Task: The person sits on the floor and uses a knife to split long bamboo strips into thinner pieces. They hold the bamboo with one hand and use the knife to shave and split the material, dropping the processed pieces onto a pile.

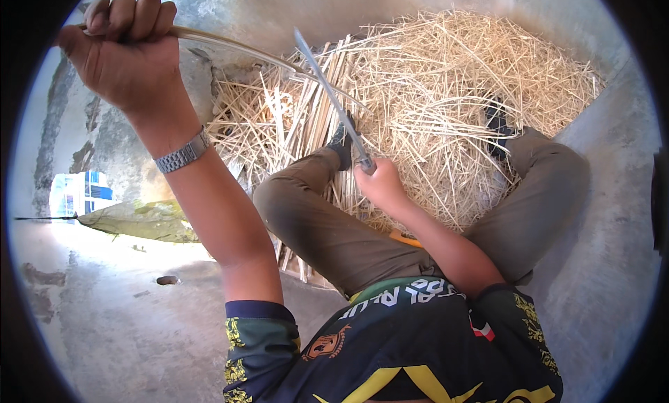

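My left hand [125,58] is raised at the upper left, its fingers closed round a long, thin strip of split bamboo or cane [233,43]. The strip bends gently down to the right, and its far end passes behind or against the knife blade; contact is unclear. In front of my body, my right hand [383,185] grips a knife [326,84] by its handle. The long, narrow blade points up and to the left. Beneath both lie a bunch of pale split strips [339,68] and a broad heap of curly shavings [481,68].
My bent legs [313,222] frame the heap, with dark shoes [496,127] partly buried in shavings. Concrete walls [613,152] stand close around. At left are a green tapered bundle [143,220], a blue-and-white package [82,192] and a small hole [168,280] in the concrete.
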Action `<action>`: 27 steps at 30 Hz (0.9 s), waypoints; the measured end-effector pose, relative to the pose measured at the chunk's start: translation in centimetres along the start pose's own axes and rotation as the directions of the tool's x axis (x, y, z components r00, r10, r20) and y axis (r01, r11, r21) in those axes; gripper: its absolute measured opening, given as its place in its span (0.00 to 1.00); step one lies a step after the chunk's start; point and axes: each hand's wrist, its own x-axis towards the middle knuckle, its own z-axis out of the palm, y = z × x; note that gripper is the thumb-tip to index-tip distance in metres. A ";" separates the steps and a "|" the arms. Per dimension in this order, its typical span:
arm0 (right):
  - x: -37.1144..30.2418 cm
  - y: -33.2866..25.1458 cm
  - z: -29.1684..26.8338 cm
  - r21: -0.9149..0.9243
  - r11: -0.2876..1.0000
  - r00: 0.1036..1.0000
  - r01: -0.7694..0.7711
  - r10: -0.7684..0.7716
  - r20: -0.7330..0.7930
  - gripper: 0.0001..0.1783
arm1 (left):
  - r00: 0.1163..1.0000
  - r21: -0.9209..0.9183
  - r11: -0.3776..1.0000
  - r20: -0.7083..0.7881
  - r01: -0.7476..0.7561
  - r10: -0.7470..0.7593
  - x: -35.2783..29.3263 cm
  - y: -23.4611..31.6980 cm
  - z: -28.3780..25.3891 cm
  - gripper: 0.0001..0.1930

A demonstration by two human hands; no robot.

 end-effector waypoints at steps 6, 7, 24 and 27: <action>1.7 -1.4 -0.2 -0.073 0.989 0.988 -0.125 0.131 0.079 0.15 | 0.983 0.157 0.984 -0.146 -0.090 0.113 -0.4 0.6 -0.1 0.31; 1.0 -2.7 0.4 -0.038 0.998 0.995 -0.041 0.044 0.093 0.15 | 0.973 0.213 0.972 -0.187 -0.097 0.138 -0.3 0.5 -0.8 0.31; 0.7 -6.5 3.8 -0.112 0.981 0.987 0.157 -0.151 0.060 0.15 | 0.810 0.504 0.847 -0.419 -0.168 0.410 -4.7 1.4 0.0 0.31; -0.5 -6.3 4.9 -0.122 0.953 0.960 0.277 -0.280 -0.003 0.12 | 0.723 0.601 0.785 -0.475 -0.150 0.502 -5.3 1.6 -0.2 0.31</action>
